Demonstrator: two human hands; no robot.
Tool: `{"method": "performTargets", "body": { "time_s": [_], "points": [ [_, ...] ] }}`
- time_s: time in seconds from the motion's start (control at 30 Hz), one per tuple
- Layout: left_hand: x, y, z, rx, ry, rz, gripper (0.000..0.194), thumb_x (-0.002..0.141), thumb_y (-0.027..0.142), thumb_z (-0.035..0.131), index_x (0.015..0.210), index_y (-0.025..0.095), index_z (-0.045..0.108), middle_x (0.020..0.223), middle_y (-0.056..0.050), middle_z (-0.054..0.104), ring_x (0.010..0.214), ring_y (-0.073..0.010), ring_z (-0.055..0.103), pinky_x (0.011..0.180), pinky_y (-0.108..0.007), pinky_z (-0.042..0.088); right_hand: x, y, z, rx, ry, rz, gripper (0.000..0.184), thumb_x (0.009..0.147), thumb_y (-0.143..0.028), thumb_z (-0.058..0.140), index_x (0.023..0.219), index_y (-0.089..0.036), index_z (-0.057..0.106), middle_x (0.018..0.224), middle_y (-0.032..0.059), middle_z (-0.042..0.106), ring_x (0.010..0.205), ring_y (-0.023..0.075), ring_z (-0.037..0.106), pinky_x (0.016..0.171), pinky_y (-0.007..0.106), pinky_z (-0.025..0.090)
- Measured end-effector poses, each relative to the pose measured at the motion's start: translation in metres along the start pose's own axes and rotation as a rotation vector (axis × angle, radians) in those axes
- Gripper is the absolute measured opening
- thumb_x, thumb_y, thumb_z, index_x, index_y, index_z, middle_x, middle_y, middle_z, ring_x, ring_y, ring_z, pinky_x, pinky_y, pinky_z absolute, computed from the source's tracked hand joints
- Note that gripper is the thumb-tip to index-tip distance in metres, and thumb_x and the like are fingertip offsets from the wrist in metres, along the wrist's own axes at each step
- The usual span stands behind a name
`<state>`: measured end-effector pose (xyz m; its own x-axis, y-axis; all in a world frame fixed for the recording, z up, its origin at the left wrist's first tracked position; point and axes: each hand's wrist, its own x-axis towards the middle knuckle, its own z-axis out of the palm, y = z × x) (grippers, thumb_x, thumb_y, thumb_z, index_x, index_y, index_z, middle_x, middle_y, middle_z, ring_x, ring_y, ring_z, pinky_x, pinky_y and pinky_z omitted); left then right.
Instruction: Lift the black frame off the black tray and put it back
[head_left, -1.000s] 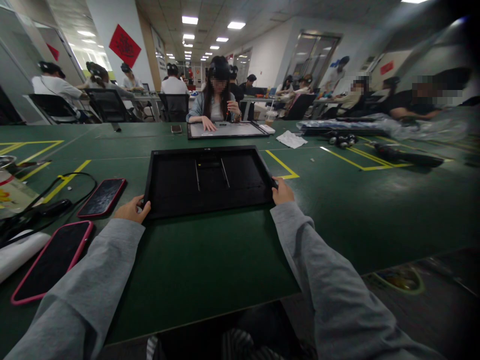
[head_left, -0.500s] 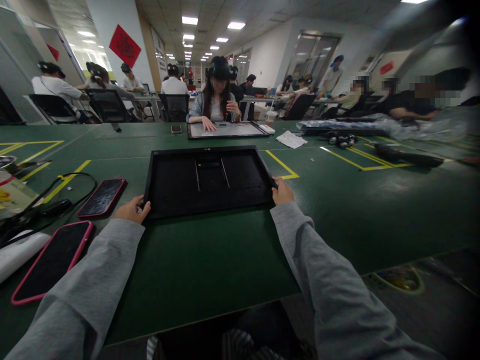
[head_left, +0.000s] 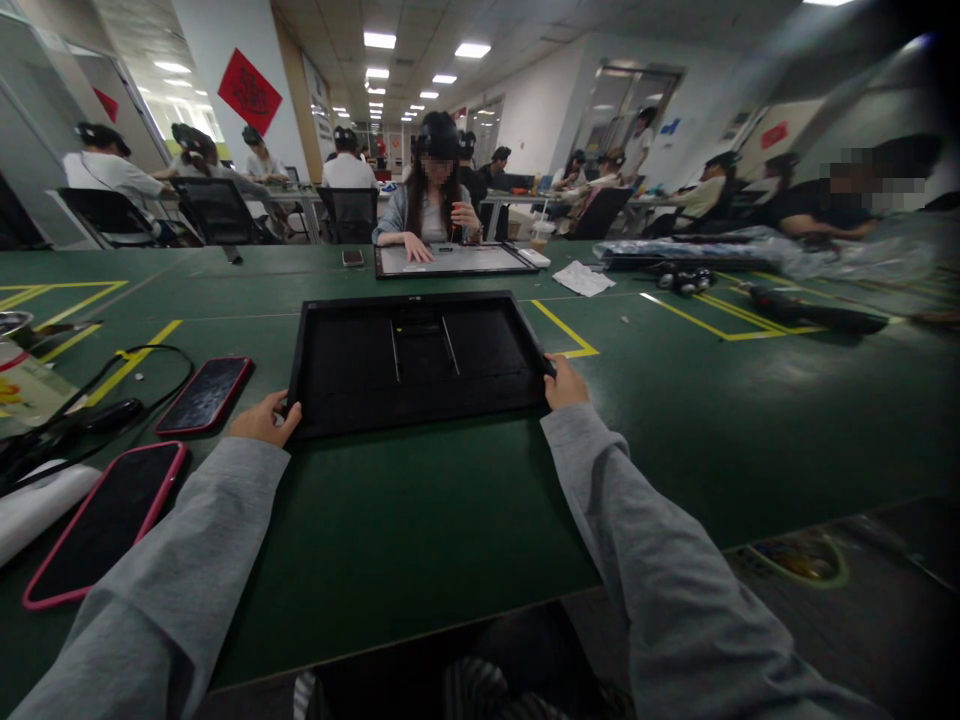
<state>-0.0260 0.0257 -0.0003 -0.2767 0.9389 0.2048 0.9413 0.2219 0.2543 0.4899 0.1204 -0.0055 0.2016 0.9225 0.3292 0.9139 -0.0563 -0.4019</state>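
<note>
Flat on the green table lies a shallow black monitor housing [head_left: 352,360], its hollow side facing up. Two thin metal strips run across the middle of its inside, with a small yellow spot near one of them. My left hand [head_left: 266,418] grips the near left corner, thumb over the rim and fingers mostly hidden beyond the edge. On the opposite side, my right hand [head_left: 565,382] is closed around the right rim close to the near right corner. Both forearms wear grey sleeves.
Left of the housing are two phones, one with a pink-red rim [head_left: 112,520], plus black cables [head_left: 112,415]. Across the table [head_left: 420,530], a person rests a hand on a grey panel [head_left: 480,258]. Crumpled paper [head_left: 583,279] and a dark hand tool [head_left: 814,308] lie right.
My hands and the housing have stayed in place. Far back on the right, a standing person has shifted left.
</note>
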Motion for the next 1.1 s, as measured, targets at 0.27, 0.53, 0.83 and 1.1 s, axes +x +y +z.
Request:
{"method": "performTargets", "body": {
  "time_s": [0.27, 0.53, 0.83, 1.1],
  "points": [
    [-0.001, 0.001, 0.001, -0.025, 0.024, -0.010, 0.063, 0.085, 0.059, 0.041, 0.128, 0.017, 0.060, 0.092, -0.008, 0.071, 0.081, -0.0239, 0.066, 0.073, -0.034, 0.049, -0.002, -0.001, -0.002, -0.001, -0.019, 0.034, 0.051, 0.086, -0.014, 0.047, 0.137, -0.018, 0.049, 0.109, 0.0126, 0.067, 0.099, 0.0261, 0.063, 0.086, 0.036, 0.046],
    [0.000, 0.000, 0.006, 0.003, 0.173, 0.148, 0.051, 0.084, 0.047, 0.046, 0.119, 0.014, 0.065, 0.114, -0.013, 0.068, 0.104, -0.0308, 0.060, 0.088, -0.043, 0.045, -0.001, -0.001, -0.006, 0.046, -0.012, 0.042, 0.054, 0.088, -0.013, 0.046, 0.141, -0.018, 0.049, 0.117, 0.0149, 0.066, 0.105, 0.0287, 0.063, 0.092, 0.040, 0.046],
    [-0.025, 0.014, -0.027, -0.165, 0.683, 0.287, 0.052, 0.087, 0.038, 0.055, 0.137, 0.022, 0.054, 0.139, -0.010, 0.055, 0.130, -0.0313, 0.044, 0.107, -0.052, 0.025, 0.002, -0.012, -0.019, 0.223, 0.487, -0.217, 0.052, 0.091, -0.020, 0.037, 0.142, -0.016, 0.046, 0.134, 0.0137, 0.057, 0.125, 0.0262, 0.051, 0.106, 0.045, 0.039],
    [-0.034, 0.021, -0.035, -0.200, 0.798, 0.327, 0.059, 0.085, 0.039, 0.059, 0.141, 0.024, 0.048, 0.141, -0.011, 0.053, 0.131, -0.0330, 0.044, 0.108, -0.056, 0.023, -0.002, -0.019, -0.031, 0.226, 0.799, -0.257, 0.053, 0.095, -0.027, 0.027, 0.146, -0.017, 0.036, 0.138, 0.0158, 0.049, 0.128, 0.0282, 0.045, 0.106, 0.052, 0.036]
  ]
}}
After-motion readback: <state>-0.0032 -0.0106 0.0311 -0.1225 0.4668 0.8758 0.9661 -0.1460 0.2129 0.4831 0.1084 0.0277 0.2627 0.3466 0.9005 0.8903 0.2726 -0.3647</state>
